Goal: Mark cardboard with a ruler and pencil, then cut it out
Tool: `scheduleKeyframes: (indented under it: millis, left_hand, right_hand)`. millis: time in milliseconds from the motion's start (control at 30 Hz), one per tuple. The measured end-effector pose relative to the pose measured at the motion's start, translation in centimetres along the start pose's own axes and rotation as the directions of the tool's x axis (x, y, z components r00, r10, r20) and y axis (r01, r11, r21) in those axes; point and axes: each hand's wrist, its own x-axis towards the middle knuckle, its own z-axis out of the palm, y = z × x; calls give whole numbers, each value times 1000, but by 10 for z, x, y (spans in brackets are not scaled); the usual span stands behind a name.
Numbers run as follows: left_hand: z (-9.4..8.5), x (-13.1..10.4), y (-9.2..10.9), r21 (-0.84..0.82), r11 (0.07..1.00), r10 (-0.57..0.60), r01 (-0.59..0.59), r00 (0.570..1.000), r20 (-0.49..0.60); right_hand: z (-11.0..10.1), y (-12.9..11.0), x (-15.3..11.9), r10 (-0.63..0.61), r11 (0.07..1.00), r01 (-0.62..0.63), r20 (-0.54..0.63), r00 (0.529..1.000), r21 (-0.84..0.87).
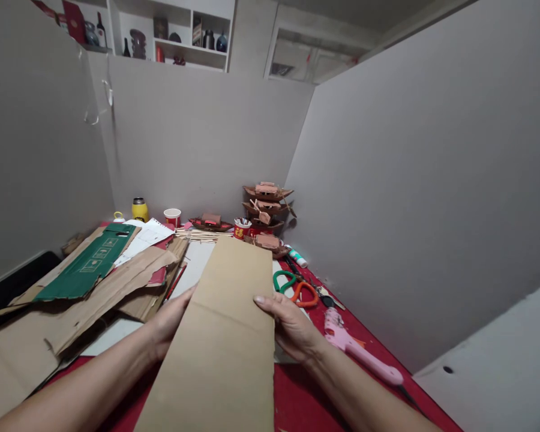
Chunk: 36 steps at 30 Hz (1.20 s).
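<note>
A long tan piece of cardboard (227, 336) is held up in front of me, its far end pointing away. My right hand (292, 324) grips its right edge, thumb on the top face and fingers underneath. At the left edge is my left hand (173, 318), its fingers hidden behind the board. A faint crease crosses the board near the thumb. Just beyond my right hand lie scissors with green and orange handles (305, 294). To the right of them rests a pink glue gun (362, 354) on the red tablecloth (312, 399).
Torn cardboard scraps (112, 294) and a green printed piece (94, 261) pile up on the left. At the back stand several small model boats (267, 192), paper cups (172, 216), thin sticks (202, 235) and a yellow bottle (140, 209). Grey partitions (198, 132) enclose the table.
</note>
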Motion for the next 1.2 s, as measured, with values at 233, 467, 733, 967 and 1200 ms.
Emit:
scheduleKeyframes:
  millis: [233, 467, 733, 967, 1200]
  left_hand:
    - [6, -3, 2, -36, 998, 47, -51, 995, -91]
    - [7, -2, -8, 81, 983, 175, -165, 975, -136]
    - [8, -3, 5, 106, 968, 243, -226, 950, -195]
    - [8, -1, 4, 147, 943, 329, -300, 908, -258]
    - [0, 2, 0, 179, 918, 389, -354, 891, -233]
  right_hand:
    - [2, 3, -2, -3, 990, 18, 100, 995, -143]
    - [3, 7, 1, -56, 993, 57, 16, 998, -101]
    - [0, 8, -3, 61, 995, -50, 132, 989, -86]
    - [3, 15, -5, 123, 989, -116, 74, 990, -96]
    - [4, 17, -6, 112, 989, -105, 70, 991, -100]
